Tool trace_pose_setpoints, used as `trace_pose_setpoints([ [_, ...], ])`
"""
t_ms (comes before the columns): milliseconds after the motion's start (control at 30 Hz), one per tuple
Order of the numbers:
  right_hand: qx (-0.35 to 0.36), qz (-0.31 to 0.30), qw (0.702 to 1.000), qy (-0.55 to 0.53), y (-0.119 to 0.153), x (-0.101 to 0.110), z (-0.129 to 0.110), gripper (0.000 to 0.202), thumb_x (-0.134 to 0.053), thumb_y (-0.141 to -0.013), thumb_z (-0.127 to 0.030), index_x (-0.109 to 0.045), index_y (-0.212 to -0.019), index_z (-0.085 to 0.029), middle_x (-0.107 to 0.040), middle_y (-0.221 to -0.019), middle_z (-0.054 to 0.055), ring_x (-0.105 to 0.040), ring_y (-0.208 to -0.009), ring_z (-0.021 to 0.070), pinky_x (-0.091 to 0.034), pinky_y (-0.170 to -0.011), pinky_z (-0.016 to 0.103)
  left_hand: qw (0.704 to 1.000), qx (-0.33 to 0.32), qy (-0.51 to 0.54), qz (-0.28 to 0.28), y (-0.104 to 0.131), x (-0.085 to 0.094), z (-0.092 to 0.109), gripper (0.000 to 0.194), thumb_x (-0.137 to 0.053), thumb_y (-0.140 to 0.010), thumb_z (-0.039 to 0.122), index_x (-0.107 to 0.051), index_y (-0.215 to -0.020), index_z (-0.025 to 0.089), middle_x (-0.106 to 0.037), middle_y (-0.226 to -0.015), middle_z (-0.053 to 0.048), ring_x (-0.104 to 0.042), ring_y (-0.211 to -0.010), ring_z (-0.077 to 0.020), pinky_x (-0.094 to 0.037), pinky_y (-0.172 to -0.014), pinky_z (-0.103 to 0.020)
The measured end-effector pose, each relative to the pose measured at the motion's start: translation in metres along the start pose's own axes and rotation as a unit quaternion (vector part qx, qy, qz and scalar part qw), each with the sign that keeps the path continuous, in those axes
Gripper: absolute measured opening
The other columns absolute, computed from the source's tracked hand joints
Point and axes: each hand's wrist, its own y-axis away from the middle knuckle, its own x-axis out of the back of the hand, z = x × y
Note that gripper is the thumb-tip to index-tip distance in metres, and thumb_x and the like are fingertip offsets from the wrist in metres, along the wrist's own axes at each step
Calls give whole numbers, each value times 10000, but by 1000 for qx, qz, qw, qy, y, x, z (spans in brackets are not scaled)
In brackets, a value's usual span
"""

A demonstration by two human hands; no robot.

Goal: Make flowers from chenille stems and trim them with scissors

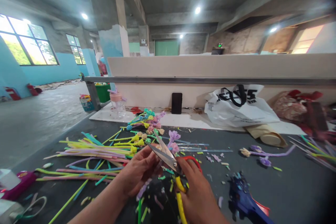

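Note:
My right hand (196, 189) grips a pair of scissors (168, 159) with red and yellow handles; the blades are apart and point up and left. My left hand (139, 169) is closed beside the blades, its fingertips pinched together. A purple fuzzy pipe-cleaner piece (143, 189) shows under its palm, but most of what it holds is hidden by fingers and blades. Just beyond the blades stands a lilac and pink pipe-cleaner flower (174, 136); whether the left fingers hold it I cannot tell. Small cut bits lie on the dark table below my hands.
Loose coloured pipe cleaners (91, 150) spread on the left, with finished fuzzy flowers (149, 120) behind. A dark blue tool (243, 196), probably a glue gun, lies at right. A phone (176, 103), a pink-lidded cup (117, 103) and a white bag (238, 106) stand at the back.

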Motion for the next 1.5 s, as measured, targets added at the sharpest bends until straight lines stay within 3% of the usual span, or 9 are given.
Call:
trace_pose_setpoints([
  [300,12,7,1000,-4,0,1,-1,510,-473,-643,-83,-482,-1135,-219,-555,-1048,92,-561,-905,234,-465,-760,377,1000,3,5,-10,0,-2,0,165,-592,-769,224,-603,-919,157,-621,-765,-22,-572,-636,-95,-440,-543,-200],
  [633,92,51,994,-33,3,-5,13,539,-467,-623,-57,-479,-1139,-215,-612,-935,60,-586,-829,192,-478,-706,295,999,-11,-9,-45,2,-7,3,157,-586,-774,222,-611,-906,140,-601,-733,-13,-554,-611,-77,-436,-510,-175],
  [733,69,55,995,-36,1,-3,13,551,-468,-631,-72,-462,-1159,-231,-588,-1024,63,-570,-918,201,-471,-756,309,999,-18,-26,-41,2,-8,6,127,-573,-784,221,-605,-882,147,-582,-705,-3,-548,-611,-78,-427,-515,-176],
  [867,33,66,997,-7,-2,0,12,540,-483,-647,-106,-457,-1169,-239,-559,-1099,69,-544,-988,222,-457,-798,331,997,-16,-72,6,-1,-6,11,162,-568,-789,233,-586,-933,159,-602,-758,-19,-541,-604,-66,-411,-541,-169],
  [1200,16,29,997,66,-2,4,6,577,-509,-623,-118,-468,-1172,-291,-559,-1028,56,-558,-884,226,-452,-696,316,985,-61,-163,19,-2,-2,7,265,-616,-744,291,-589,-979,172,-573,-696,3,-489,-537,-52,-349,-511,-160],
  [1500,13,23,997,66,-2,4,4,588,-491,-603,-91,-469,-1163,-271,-559,-1018,66,-559,-881,231,-452,-695,327,972,-97,-211,45,-3,-2,10,250,-659,-699,272,-594,-923,181,-585,-828,-20,-505,-593,-76,-395,-531,-189],
])
